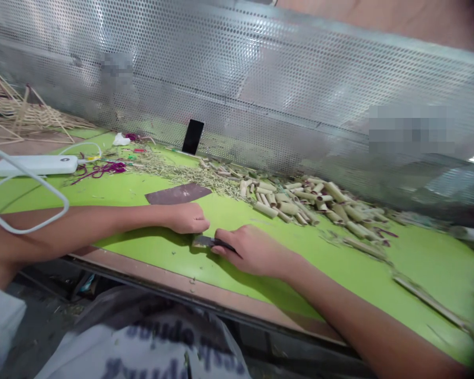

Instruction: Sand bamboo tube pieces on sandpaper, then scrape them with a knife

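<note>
Knife in right hand, bamboo tubes beyond.

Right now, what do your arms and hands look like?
The left arm and right arm are bare, and the left hand and right hand wear no gloves. The shirt is white with dark printed letters. A thin white cable loops in front of the left arm.

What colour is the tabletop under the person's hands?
The tabletop is bright lime green, as the head view shows.
</note>
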Tool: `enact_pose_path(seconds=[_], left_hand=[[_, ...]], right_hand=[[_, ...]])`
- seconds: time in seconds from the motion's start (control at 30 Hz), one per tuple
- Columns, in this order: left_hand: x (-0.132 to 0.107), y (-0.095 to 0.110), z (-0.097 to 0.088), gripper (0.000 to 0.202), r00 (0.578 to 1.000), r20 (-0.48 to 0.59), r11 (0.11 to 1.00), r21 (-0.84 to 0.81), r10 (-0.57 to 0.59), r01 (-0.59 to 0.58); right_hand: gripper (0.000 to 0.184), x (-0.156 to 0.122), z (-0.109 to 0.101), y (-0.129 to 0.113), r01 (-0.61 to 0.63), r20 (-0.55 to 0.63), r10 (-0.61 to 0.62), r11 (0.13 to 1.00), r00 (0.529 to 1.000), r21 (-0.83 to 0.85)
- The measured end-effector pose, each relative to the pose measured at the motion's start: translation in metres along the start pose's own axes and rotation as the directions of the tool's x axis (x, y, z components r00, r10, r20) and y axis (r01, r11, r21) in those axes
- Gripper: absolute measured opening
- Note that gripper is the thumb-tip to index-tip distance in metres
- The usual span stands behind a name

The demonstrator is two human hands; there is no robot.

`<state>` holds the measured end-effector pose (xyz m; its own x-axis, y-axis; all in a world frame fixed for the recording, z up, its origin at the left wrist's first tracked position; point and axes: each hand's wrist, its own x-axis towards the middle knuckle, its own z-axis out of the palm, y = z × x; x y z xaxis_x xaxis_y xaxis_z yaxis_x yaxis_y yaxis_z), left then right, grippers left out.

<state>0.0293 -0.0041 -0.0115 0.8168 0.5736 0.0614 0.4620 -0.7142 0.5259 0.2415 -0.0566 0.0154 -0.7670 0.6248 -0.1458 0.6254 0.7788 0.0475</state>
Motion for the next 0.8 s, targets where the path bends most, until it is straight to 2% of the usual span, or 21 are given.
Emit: enact_pose_path(seconds=[0.1, 0.27, 0.43, 0.8], left_hand=[[0.0002, -0.0005, 0.0008, 0.043, 1.000, 0.001, 1.000, 0.008, -0.008, 0.008], [0.0008, 0.0008, 0.0009, 0.041, 1.000, 0.013, 1.000, 0.018, -0.014, 0.014], [0.0003, 0.0003, 0.0009, 0.039, 0.999, 0.017, 0.999, 0.025, -0.028, 0.027], [-0.0028, -0.0080, 0.0005, 0.037, 1.000, 0.002, 1.000, 0.028, -0.008, 0.008]], right_hand=[[0.033, 0.0015, 0.0008, -0.0006, 0.010, -0.025, -0.010, 1.000, 1.000, -0.012], [0.035, 0.0005, -0.0009, -0.0013, -0.001, 0.033, 0.001, 1.000, 0.999, -0.015], [0.036, 0.0001, -0.0024, -0.0034, 0.015, 0.006, -0.015, 0.999, 1.000, -0.045], [0.035, -0.0063, -0.0051, -0.0070, 0.013, 0.078, -0.004, 0.994, 0.997, -0.112]])
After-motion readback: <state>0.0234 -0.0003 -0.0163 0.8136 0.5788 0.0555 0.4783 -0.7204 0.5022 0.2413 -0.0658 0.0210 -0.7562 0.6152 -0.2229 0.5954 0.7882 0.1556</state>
